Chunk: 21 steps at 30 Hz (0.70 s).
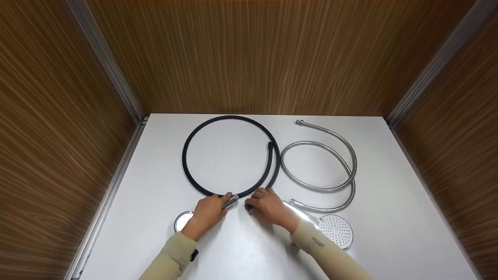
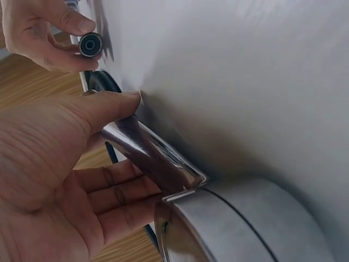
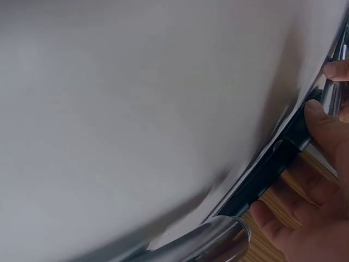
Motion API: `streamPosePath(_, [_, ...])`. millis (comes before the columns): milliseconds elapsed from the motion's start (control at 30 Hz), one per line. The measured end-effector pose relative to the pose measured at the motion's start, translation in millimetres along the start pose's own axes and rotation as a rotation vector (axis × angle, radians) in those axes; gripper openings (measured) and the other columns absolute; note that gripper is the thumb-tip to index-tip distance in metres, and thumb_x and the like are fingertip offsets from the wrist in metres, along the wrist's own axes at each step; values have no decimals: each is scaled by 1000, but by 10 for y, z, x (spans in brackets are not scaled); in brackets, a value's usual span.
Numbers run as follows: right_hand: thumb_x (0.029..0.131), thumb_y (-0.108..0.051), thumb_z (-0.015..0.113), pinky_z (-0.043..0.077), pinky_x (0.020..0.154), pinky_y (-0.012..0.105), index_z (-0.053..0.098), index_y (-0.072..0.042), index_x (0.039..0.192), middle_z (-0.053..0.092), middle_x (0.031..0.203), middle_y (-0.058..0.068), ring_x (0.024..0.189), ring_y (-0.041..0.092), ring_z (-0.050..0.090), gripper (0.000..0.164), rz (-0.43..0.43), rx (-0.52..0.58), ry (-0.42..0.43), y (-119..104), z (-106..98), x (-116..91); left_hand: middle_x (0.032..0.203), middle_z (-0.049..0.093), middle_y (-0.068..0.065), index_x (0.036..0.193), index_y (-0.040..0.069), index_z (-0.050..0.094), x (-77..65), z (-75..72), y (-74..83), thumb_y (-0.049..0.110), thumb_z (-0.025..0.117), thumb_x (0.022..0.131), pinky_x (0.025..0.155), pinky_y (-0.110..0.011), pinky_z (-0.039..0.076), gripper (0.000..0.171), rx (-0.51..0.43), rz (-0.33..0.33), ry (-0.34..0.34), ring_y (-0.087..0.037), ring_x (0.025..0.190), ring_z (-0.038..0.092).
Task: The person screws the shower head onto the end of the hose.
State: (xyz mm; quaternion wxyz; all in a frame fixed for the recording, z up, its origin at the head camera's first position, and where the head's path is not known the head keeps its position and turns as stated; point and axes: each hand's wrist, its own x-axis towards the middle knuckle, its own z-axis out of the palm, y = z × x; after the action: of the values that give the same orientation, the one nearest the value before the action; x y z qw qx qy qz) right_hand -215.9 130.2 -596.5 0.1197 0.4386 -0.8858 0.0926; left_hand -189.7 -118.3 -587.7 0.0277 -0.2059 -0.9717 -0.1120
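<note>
My left hand [image 1: 208, 212] holds a chrome shower head [image 1: 182, 221] by its handle [image 2: 150, 155], thumb on one side and fingers on the other. The round head lies toward the wrist, and the handle's end points at my right hand [image 1: 268, 204]. That hand pinches the end of a black shower hose [image 1: 186, 140] between thumb and fingers. The hose's round fitting [image 2: 90, 45] faces the handle in the left wrist view, with a gap between them. Most of this hose lies in a large loop behind both hands, its free end inside the loop's right side.
A silver metal hose [image 1: 303, 146] lies coiled at the right. In front of it, partly under the right forearm, rests a second shower head [image 1: 335, 231] with a white dotted face. Wood-grain panels [image 1: 249, 58] border the white table [image 1: 155, 155] behind and at both sides.
</note>
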Motion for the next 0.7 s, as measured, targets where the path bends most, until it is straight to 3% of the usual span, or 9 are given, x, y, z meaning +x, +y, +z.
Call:
streamPosePath(267, [92, -26, 80, 51, 90, 43, 76, -15, 120, 74, 109, 3, 105, 23, 66, 30, 36, -15, 39, 3, -79, 59, 88, 66, -20, 143, 15, 64, 4, -128, 18, 18, 81, 92, 56, -47, 56, 54, 28, 2, 17, -33, 62, 65])
streamPosePath(467, [96, -20, 76, 52, 100, 57, 72, -11, 123, 70, 108, 6, 105, 26, 67, 30, 61, 89, 55, 24, -108, 98, 86, 62, -16, 143, 18, 63, 7, -220, 59, 19, 81, 93, 51, -42, 54, 53, 59, 46, 40, -26, 58, 61])
streamPosePath(700, [98, -19, 74, 52, 95, 46, 71, -8, 123, 69, 105, 7, 95, 26, 63, 28, 63, 186, 102, 41, -162, 147, 79, 62, -13, 141, 20, 64, -22, -277, 100, 20, 82, 91, 52, -40, 52, 53, 110, 95, 139, -27, 60, 61])
